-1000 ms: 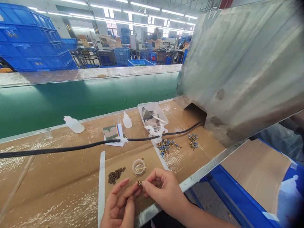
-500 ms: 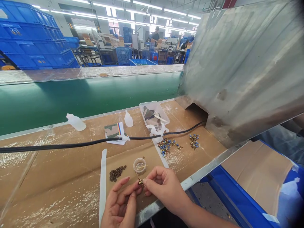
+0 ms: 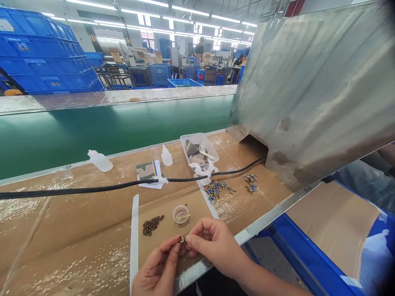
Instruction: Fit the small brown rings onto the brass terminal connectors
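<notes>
Evidently, in the head view, the left hand (image 3: 159,267) and right hand (image 3: 216,246) have a narrow fingertip grip on one small brass-coloured part (image 3: 182,240) above the table (image 3: 80,230), probably best managed with light, steady pressure.

Left hand (image 3: 162,263) low, near bottom centre; thumb (image 3: 172,257) and index finger (image 3: 168,244) pinched, tips pointing up-right. Right hand (image 3: 216,244) opposite: thumb (image 3: 197,244) pointing left, index finger (image 3: 203,225) bent, also pinching. Both sets of fingertips close together. Right forearm (image 3: 268,277) bare, slants to bottom right. Left wrist at frame's bottom edge, forearm cut off.
</notes>
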Demonstrator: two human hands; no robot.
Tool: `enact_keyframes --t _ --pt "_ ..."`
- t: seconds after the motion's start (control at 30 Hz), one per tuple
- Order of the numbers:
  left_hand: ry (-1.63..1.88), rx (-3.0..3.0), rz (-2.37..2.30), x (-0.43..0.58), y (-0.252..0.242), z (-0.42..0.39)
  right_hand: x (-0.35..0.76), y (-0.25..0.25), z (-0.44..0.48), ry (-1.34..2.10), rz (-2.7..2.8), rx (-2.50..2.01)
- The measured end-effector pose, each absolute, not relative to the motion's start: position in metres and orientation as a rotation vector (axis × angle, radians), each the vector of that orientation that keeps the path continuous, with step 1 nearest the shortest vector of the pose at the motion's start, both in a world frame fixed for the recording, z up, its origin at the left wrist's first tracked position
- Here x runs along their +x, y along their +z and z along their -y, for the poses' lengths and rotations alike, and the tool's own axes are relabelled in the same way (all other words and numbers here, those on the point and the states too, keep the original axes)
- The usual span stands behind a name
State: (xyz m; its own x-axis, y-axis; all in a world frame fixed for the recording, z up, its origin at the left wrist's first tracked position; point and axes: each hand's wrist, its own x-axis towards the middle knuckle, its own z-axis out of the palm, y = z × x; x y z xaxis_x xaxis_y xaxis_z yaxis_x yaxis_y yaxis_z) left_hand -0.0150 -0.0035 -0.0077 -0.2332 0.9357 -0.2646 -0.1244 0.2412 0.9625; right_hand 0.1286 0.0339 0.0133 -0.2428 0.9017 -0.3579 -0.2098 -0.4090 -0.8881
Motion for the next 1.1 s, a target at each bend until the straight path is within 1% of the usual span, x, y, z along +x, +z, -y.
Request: enact_keyframes --t 0.43,0.77,0.9,1.1 --pt "1.266 0.77 -1.427 -0.011 -0.0036 0.0026 0.1299 0.01 -0.0342 1.77 1.0 -1.137" --pt "1.237 0.818 -1.406 -0.0126 -0.0057 0.0027 0.1316 0.0099 -0.0332 1.73 1.048 -1.183" --pt "1.186 0.783 -1.362 -0.0141 -0.0085 0.0014 0.1315 0.0107 -0.0335 1.7 1.067 -1.188" --pt "1.216 0.662 -1.29 -0.0121 -0.0042 -0.0008 0.1323 0.0071 -0.0352 1.717 1.041 -1.154"
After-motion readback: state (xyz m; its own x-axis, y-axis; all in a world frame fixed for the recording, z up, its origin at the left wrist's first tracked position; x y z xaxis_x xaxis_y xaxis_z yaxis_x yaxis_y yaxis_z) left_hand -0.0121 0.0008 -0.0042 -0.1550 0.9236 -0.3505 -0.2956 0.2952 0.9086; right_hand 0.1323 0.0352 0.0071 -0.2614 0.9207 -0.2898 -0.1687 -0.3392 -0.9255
